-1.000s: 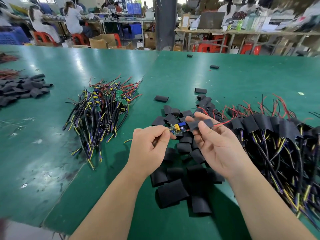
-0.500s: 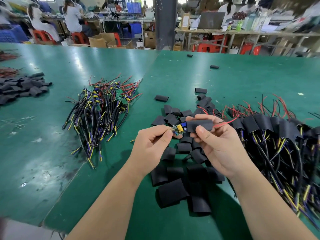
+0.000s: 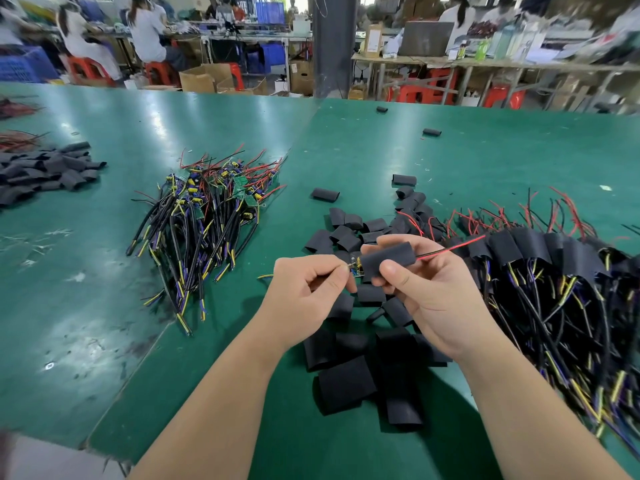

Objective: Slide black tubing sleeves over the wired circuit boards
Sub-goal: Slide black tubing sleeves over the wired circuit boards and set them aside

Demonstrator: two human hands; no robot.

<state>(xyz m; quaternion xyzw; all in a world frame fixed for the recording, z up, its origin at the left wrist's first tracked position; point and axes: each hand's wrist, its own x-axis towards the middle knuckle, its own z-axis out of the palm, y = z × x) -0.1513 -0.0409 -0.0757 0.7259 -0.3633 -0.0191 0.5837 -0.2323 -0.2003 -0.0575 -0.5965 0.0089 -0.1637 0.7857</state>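
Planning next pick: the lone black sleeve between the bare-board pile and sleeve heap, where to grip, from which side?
Probably from above, pinching the lone sleeve across its short width near one end. It lies flat on the green table, apart from the heap, so both long edges are free and the other end is left unpinched.

A wide green bench point(image 3: 485, 150) fills the foreground, two mats meeting at a slanting seam, with pale glare from overhead light on its left part. Behind it stands a dark pillar point(image 3: 334, 46). Beyond are long work tables point(image 3: 519, 65), red stools point(image 3: 420, 93), cardboard boxes point(image 3: 204, 77) on the floor and a blue crate point(image 3: 27, 67). Seated people in white point(image 3: 149, 32) face away.
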